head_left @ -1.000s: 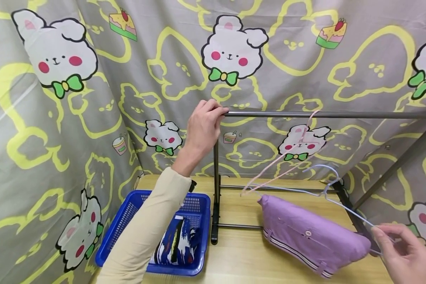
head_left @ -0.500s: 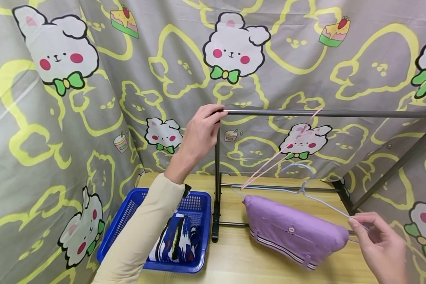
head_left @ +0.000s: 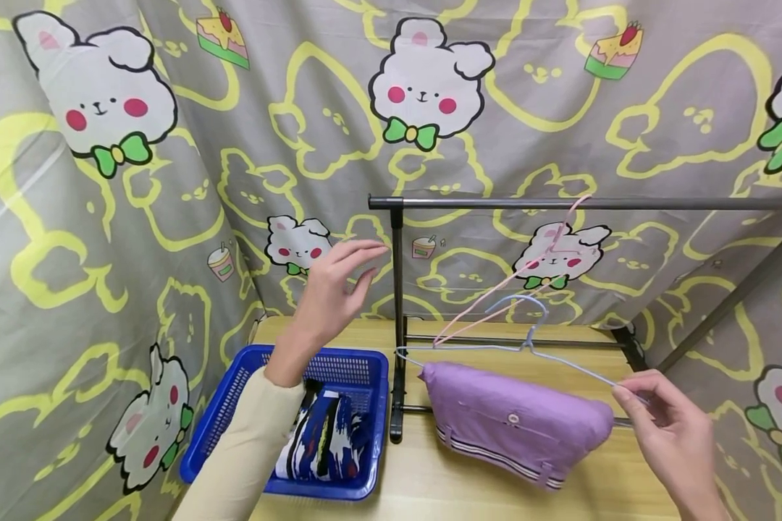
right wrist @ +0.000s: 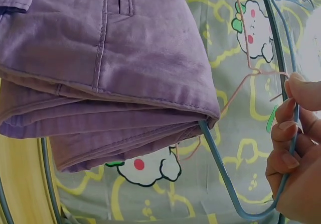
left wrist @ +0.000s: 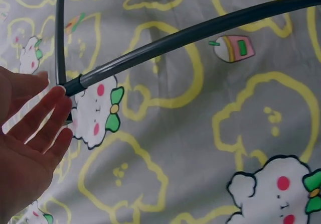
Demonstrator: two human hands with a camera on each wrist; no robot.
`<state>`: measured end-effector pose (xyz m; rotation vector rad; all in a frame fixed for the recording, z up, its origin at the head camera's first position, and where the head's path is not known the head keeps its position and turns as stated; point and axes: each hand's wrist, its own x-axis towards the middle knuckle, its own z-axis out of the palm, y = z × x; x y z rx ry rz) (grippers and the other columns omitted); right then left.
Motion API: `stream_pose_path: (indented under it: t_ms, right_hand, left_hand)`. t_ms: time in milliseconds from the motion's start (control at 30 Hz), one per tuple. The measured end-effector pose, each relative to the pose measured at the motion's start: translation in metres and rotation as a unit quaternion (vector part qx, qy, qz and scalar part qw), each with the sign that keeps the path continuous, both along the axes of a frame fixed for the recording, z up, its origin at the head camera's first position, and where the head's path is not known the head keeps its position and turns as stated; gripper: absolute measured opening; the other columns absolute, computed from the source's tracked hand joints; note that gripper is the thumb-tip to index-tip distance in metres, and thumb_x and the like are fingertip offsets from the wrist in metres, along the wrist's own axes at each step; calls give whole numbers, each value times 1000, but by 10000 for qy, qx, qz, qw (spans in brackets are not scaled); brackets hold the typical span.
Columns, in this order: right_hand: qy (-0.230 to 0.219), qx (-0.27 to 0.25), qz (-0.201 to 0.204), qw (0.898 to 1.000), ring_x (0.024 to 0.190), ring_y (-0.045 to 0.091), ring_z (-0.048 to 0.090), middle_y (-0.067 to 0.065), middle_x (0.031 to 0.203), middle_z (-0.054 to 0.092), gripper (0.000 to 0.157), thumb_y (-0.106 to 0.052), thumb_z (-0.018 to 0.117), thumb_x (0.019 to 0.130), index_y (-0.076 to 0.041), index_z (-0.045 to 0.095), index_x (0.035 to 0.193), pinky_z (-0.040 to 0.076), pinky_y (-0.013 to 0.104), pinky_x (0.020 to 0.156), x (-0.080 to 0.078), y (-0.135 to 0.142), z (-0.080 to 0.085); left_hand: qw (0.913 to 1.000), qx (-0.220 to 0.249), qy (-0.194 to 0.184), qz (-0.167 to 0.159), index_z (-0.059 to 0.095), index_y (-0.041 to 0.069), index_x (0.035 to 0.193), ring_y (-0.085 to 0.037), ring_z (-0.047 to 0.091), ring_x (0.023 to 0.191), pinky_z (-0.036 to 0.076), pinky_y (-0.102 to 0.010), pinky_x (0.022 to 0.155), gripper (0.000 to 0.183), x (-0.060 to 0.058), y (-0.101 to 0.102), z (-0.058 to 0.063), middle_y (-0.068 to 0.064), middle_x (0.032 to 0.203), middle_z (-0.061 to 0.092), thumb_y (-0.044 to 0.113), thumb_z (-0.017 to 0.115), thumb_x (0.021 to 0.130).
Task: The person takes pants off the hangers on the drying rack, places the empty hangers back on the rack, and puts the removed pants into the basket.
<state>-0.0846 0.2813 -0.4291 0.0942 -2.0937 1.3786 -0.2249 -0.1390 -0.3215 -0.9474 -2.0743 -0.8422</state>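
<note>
My right hand (head_left: 671,427) pinches one end of a light blue wire hanger (head_left: 505,348). Over that hanger's lower bar hang folded purple pants (head_left: 521,420) with a button and a striped waistband. In the right wrist view, the fingers curl round the blue wire beside the pants' folded edges (right wrist: 150,58). My left hand (head_left: 326,289) is in the air left of the rack's upright, apart from the rail (head_left: 482,203) in the head view, holding nothing. A pink hanger (head_left: 568,218) hooks over the rail, behind the blue one.
A blue plastic basket (head_left: 319,493) on the wooden table (head_left: 423,470) holds a folded blue, white and black patterned cloth (head_left: 329,441). The rack's black upright (head_left: 397,304) stands right of the basket. A grey cartoon-print curtain (head_left: 339,43) surrounds the table.
My left hand has let go of the rail's end and moved down and left. My right hand has carried the blue hanger and purple pants leftward. The pink hanger stays on the rail.
</note>
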Motion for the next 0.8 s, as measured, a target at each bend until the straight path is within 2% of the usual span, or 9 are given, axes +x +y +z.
stream_pose_path:
  t_ms: [67, 167, 233, 300, 367, 533, 633, 800]
  right_hand:
    - [-17, -143, 70, 9999, 80, 4, 65, 6, 89, 66, 10, 24, 67, 84, 14, 65, 88, 52, 11, 71, -3, -4, 1]
    - [-55, -119, 99, 9999, 80, 6, 63, 6, 88, 66, 9, 23, 68, 85, 14, 65, 88, 50, 13, 71, -6, -8, 2]
    - [-52, 1, 43, 10000, 80, 6, 61, 6, 88, 66, 10, 22, 69, 85, 13, 66, 87, 49, 13, 68, -7, -10, 1]
    - [-29, 58, 21, 10000, 81, 6, 60, 9, 88, 66, 12, 23, 69, 84, 11, 66, 87, 47, 13, 66, -6, -10, 1]
    - [-3, 11, 40, 10000, 80, 6, 60, 11, 88, 66, 12, 22, 69, 84, 11, 67, 87, 47, 13, 66, -4, -12, -1]
    - [-11, 12, 177, 9998, 80, 5, 59, 9, 88, 67, 11, 19, 70, 85, 9, 68, 88, 46, 12, 65, -4, -19, -4]
    - [-55, 8, 195, 9998, 79, 6, 60, 6, 88, 67, 14, 21, 71, 84, 7, 69, 87, 46, 13, 63, -6, -24, -4]
    - [115, 6, 275, 9996, 74, 7, 59, 5, 87, 67, 15, 22, 71, 83, 8, 68, 86, 45, 14, 59, -7, -31, -4]
  left_hand:
    - [9999, 92, -132, 1, 73, 5, 125, -23, 67, 108, 55, -33, 81, 34, 9, -7, -8, -8, 124, 70, -2, 74, 92]
    - [9990, 240, -368, 98, 72, 7, 127, -21, 68, 104, 56, -32, 79, 36, 23, -17, -22, -7, 123, 70, 1, 76, 91]
    - [9978, 305, -583, 91, 71, 7, 127, -21, 69, 103, 57, -33, 83, 36, 33, -22, -32, -7, 122, 71, 3, 76, 92]
    - [9961, 331, -819, -13, 72, 8, 127, -22, 68, 110, 55, -37, 96, 35, 43, -25, -43, -7, 122, 71, 5, 75, 92]
    - [9938, 331, -1043, -201, 72, 8, 126, -22, 68, 112, 53, -36, 99, 34, 51, -25, -54, -6, 122, 71, 7, 75, 93]
    - [9897, 189, -1294, -574, 75, 6, 120, -23, 69, 112, 54, -35, 99, 29, 69, -19, -78, -7, 120, 72, 7, 77, 91]
    - [9861, 58, -1544, -612, 75, 6, 118, -21, 68, 114, 54, -36, 99, 26, 77, -9, -89, -5, 121, 72, 8, 77, 92]
    - [9777, -54, -2027, -546, 76, 3, 115, -20, 67, 115, 54, -38, 98, 22, 86, 12, -105, -5, 119, 72, 7, 75, 93]
